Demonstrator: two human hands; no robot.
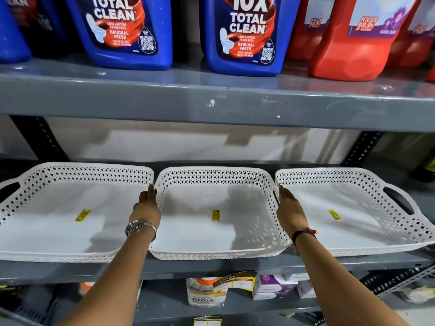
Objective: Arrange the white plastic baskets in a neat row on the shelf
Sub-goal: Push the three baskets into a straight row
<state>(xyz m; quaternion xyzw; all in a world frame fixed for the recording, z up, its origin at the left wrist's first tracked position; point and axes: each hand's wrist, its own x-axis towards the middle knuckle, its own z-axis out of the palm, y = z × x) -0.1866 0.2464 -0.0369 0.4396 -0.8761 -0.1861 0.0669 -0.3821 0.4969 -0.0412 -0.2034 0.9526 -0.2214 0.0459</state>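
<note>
three white baskets sit side by side on the grey shelf [211,267]. your left hand [147,205] lies flat against the left wall of the middle basket [219,231]. your right hand [288,208] lies flat against its right wall. both hands are open and grip nothing.

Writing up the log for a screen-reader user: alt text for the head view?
Three white baskets sit in a row on a grey shelf; the left hand and right hand press the sides of the middle basket. Blue and red cleaner bottles stand above.
</note>
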